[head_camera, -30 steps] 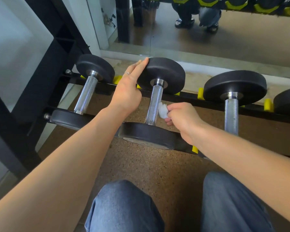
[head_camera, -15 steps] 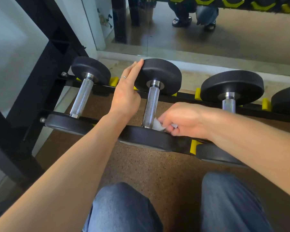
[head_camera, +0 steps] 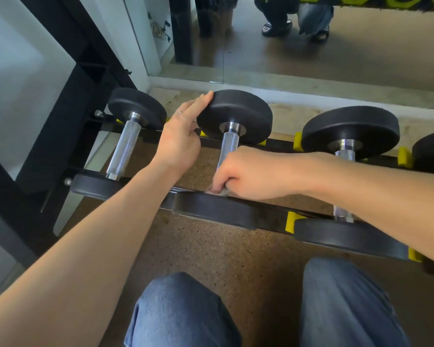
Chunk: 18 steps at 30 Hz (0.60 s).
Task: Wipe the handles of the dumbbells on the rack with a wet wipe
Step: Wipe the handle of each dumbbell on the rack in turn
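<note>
Black rack (head_camera: pixel 271 219) carrying dumbbells, middle dumbbell (head_camera: pixel 233 113) steadied by left hand (head_camera: pixel 179 136) with straight fingers on its far plate, right hand (head_camera: pixel 246 174) curled around its handle (head_camera: pixel 228 149), pinching wet wipe (head_camera: pixel 223 192) at the near end.

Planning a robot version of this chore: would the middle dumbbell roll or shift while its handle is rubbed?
Probably little. The middle dumbbell has thick black heads, so it likely sits heavy on the rack. Round heads could still turn; the left hand rests flat against one, perhaps steadying. The right hand grips the wipe at the handle's near end.
</note>
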### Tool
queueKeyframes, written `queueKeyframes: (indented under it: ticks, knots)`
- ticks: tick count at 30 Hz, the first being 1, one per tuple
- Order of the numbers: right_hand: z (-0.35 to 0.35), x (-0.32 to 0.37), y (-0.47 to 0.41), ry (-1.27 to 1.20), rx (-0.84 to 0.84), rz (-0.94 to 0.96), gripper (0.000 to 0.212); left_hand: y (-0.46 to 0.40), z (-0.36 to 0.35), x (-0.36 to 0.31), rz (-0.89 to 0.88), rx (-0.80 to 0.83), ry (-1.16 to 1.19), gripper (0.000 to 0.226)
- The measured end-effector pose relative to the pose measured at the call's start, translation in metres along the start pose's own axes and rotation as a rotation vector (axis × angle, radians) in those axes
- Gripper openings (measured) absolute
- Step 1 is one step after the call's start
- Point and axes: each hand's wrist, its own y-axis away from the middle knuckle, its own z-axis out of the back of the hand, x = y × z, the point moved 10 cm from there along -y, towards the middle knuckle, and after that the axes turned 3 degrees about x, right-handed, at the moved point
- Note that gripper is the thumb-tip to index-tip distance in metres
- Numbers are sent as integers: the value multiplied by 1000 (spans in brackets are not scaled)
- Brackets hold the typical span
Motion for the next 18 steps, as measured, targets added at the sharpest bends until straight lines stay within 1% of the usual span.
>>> queueKeyframes:
  ticks: [2,3,5,6,8,10,12,14,15,16,17,18]
  knots:
    - [2,-15,17,-66,-26,-75,37,0,1,0,-14,-9,-17,92]
    - [3,-30,27,-152,-68,-173,36,0,1,0,-16,-12,-26,91]
    - [-8,-71,44,-408,-198,-477,32,1,1,-2,-14,-23,-32,90]
    - [-22,-86,48,-519,-219,-617,28,1,1,-2,-8,-27,-39,89]
    - [-52,-85,40,-668,-137,-764,23,1,1,-1,-3,-12,-66,87]
    - [-62,-76,33,-730,-82,-820,18,-2,4,-3,-9,16,-91,84]
    - [-57,-75,35,-826,-91,-873,18,-5,8,-6,-24,61,-125,81]
    - [-52,-75,41,-1077,-111,-877,22,-6,16,-11,-63,114,-203,74]
    - [-48,-73,42,-1208,-130,-847,27,-6,22,-12,-82,128,-254,69]
    - [-40,-70,39,-1287,-175,-805,30,-6,31,-9,-82,126,-297,65]
    - [-25,-69,34,-1207,-257,-743,30,-5,44,-3,-60,108,-328,62]
    - [-4,-68,28,-949,-355,-667,29,-3,59,4,-19,81,-346,61]
